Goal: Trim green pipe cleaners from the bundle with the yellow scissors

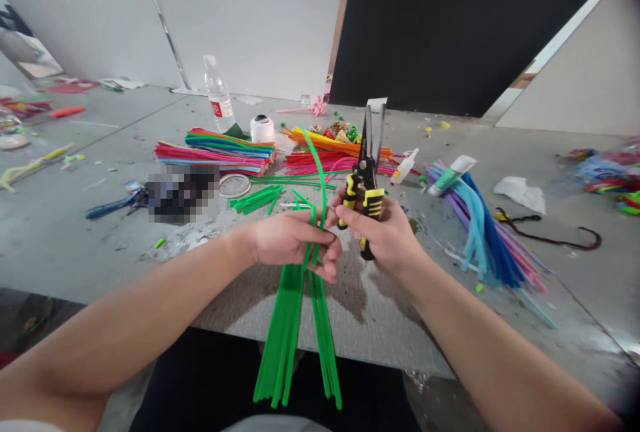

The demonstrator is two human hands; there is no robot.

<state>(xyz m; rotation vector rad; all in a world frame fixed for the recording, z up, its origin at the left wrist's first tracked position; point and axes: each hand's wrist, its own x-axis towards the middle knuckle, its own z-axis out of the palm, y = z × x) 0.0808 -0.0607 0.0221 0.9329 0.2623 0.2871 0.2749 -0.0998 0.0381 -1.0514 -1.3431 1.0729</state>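
My left hand (pixel 300 239) is closed on a green pipe cleaner (pixel 321 172), which stands up between its fingers and bends at the top; a shorter green length rises beside it. In my right hand (pixel 387 225) is a pair of shears (pixel 367 179) with black and yellow handles, blades pointing up and apart. The right thumb and fingertips come close to the green pipe cleaner; whether they pinch it I cannot tell. Below my left hand, long green pipe cleaners (pixel 281 339) extend over the table's front edge. Short cut green pieces (pixel 257 199) lie just beyond.
Bundles of coloured pipe cleaners (pixel 220 152) lie on the grey table (pixel 150 272), with a water bottle (pixel 219 95) and white spool (pixel 262 129) behind. At right are blue and purple pipe cleaners (pixel 487 232) under a tube (pixel 453 175). Blue-handled pliers (pixel 113 207) lie left.
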